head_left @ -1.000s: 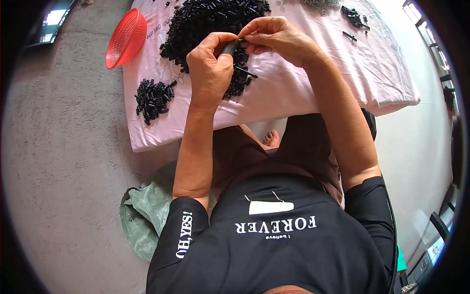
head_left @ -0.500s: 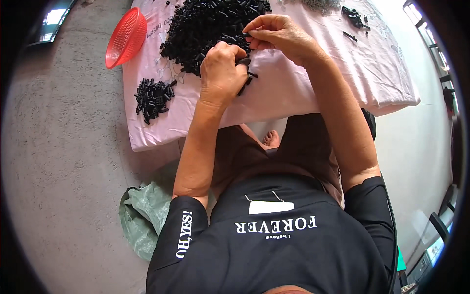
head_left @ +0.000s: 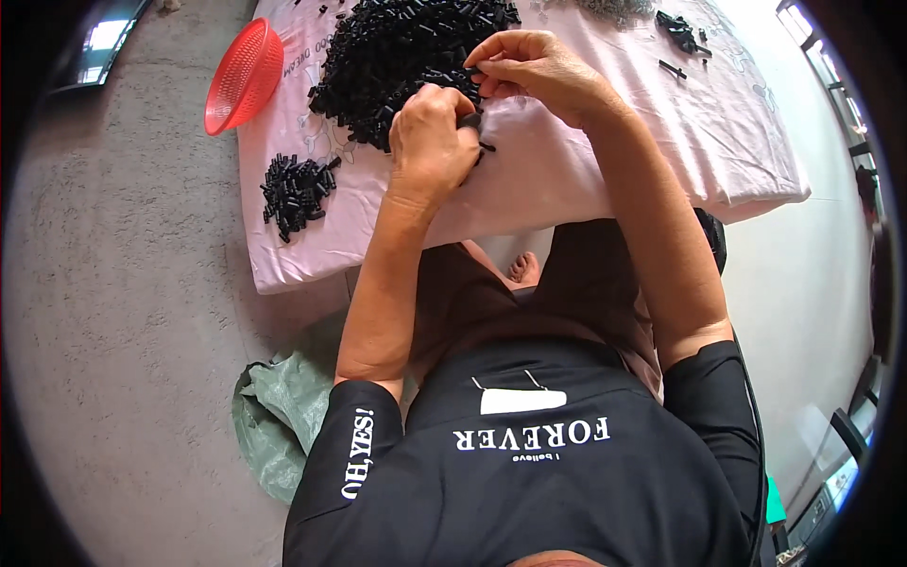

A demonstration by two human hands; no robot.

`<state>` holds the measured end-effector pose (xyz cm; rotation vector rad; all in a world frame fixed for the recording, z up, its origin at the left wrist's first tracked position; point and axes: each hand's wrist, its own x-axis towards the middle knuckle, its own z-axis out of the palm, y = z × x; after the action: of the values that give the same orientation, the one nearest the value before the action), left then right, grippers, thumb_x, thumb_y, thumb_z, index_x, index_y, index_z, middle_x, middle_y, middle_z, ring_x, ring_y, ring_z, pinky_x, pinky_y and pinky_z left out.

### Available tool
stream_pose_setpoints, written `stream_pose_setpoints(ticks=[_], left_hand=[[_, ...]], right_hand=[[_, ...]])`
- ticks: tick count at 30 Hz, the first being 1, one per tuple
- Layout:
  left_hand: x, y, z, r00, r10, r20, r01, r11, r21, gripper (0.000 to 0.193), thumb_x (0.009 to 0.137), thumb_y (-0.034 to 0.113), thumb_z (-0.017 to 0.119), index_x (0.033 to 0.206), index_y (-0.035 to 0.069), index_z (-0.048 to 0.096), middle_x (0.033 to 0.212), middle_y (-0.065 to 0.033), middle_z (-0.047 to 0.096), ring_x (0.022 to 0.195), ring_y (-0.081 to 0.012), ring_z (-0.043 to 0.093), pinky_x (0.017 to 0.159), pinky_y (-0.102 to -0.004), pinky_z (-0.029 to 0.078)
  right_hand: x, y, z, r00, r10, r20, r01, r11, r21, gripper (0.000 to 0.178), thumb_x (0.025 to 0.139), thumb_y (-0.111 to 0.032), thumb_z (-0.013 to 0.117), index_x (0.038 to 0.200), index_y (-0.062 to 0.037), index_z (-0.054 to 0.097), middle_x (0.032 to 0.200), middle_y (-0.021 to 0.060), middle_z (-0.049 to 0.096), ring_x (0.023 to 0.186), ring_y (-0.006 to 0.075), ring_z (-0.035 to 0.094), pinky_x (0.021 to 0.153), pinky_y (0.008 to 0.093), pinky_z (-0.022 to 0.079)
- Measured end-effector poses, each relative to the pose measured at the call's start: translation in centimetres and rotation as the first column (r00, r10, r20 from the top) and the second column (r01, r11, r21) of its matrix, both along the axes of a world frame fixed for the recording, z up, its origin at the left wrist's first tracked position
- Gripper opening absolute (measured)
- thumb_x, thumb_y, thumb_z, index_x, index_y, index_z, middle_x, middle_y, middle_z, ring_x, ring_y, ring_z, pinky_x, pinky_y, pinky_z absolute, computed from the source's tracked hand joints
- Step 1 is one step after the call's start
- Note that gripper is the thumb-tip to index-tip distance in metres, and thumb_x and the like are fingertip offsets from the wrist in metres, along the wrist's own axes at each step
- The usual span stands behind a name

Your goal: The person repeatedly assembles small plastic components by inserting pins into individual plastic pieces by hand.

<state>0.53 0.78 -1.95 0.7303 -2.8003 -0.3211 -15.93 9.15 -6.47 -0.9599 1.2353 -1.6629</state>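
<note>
A large heap of small black tube-like pieces (head_left: 387, 57) covers the far middle of the pink cloth. At the heap's near edge my left hand (head_left: 432, 137) is closed, with a dark piece (head_left: 470, 121) showing between thumb and fingers. What else lies in its palm is hidden. My right hand (head_left: 543, 76), just to the right and slightly farther off, pinches a small black tube (head_left: 473, 72) at its fingertips. The two hands are close but apart. Below the left hand's fingers, a loose black piece (head_left: 487, 147) pokes out on the cloth.
A smaller pile of black pieces (head_left: 295, 194) lies at the table's left. A red perforated basket (head_left: 244, 77) stands at the left edge. Far right are a small black cluster (head_left: 678, 33), a single piece (head_left: 673, 69) and a greyish clear heap (head_left: 619, 9). A green sack (head_left: 274, 416) lies on the floor.
My right hand has shifted very slightly left, still pinching the tube. My left hand has moved a little and now covers more of the loose pieces beneath it.
</note>
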Motion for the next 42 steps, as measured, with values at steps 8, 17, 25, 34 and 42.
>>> stream_pose_setpoints(ticks=[8,17,25,34,42], left_hand=[[1.1,-1.2,0.2,0.921,0.030,-0.389,0.099,0.947,0.307,0.018,0.077,-0.008,0.054,0.093,-0.001,0.060,0.082,-0.0147,0.068,0.075,-0.0241,0.068,0.071,-0.0326,0.053],[1.3,-0.4,0.7,0.884,0.043,-0.466,0.175,0.894,0.413,0.026,0.080,-0.016,0.048,0.099,-0.002,0.060,0.090,-0.0049,0.067,0.083,-0.0095,0.064,0.079,-0.0216,0.051],[1.4,0.1,1.2,0.858,0.031,-0.513,0.176,0.920,0.350,0.029,0.071,-0.013,0.050,0.094,-0.001,0.063,0.082,-0.0084,0.066,0.074,-0.0146,0.064,0.071,-0.0271,0.052],[1.7,0.0,1.3,0.827,-0.019,-0.562,0.231,0.923,0.308,0.028,0.071,-0.014,0.051,0.092,-0.001,0.063,0.082,-0.0087,0.066,0.074,-0.0144,0.064,0.071,-0.0268,0.052],[1.8,-0.1,1.1,0.771,-0.102,-0.628,0.325,0.911,0.252,0.028,0.069,-0.016,0.050,0.091,-0.002,0.062,0.089,-0.0104,0.066,0.081,-0.0181,0.065,0.077,-0.0280,0.052]], right_hand=[[0.7,0.8,1.6,0.998,0.041,-0.039,-0.041,0.999,0.008,0.018,0.094,-0.018,0.063,0.106,-0.0048,0.067,0.089,0.0016,0.067,0.077,0.0052,0.062,0.069,0.0180,0.050],[0.8,0.7,1.5,0.992,0.114,-0.047,-0.114,0.993,-0.012,0.017,0.096,-0.017,0.061,0.104,-0.0043,0.068,0.083,-0.0014,0.064,0.072,0.0032,0.058,0.064,0.0162,0.046],[0.9,0.8,1.6,0.990,0.135,-0.029,-0.136,0.990,-0.032,0.017,0.095,-0.016,0.062,0.106,-0.0049,0.068,0.085,-0.0009,0.066,0.076,0.0038,0.060,0.067,0.0167,0.048],[0.8,0.8,1.7,0.982,0.186,0.030,-0.182,0.979,-0.090,0.016,0.095,-0.014,0.063,0.107,-0.0046,0.067,0.087,0.0005,0.067,0.079,0.0063,0.064,0.073,0.0190,0.052],[0.5,0.7,1.3,0.981,0.168,0.094,-0.155,0.980,-0.126,0.014,0.093,-0.011,0.064,0.105,-0.0030,0.065,0.086,0.0021,0.067,0.079,0.0076,0.065,0.076,0.0209,0.054]])
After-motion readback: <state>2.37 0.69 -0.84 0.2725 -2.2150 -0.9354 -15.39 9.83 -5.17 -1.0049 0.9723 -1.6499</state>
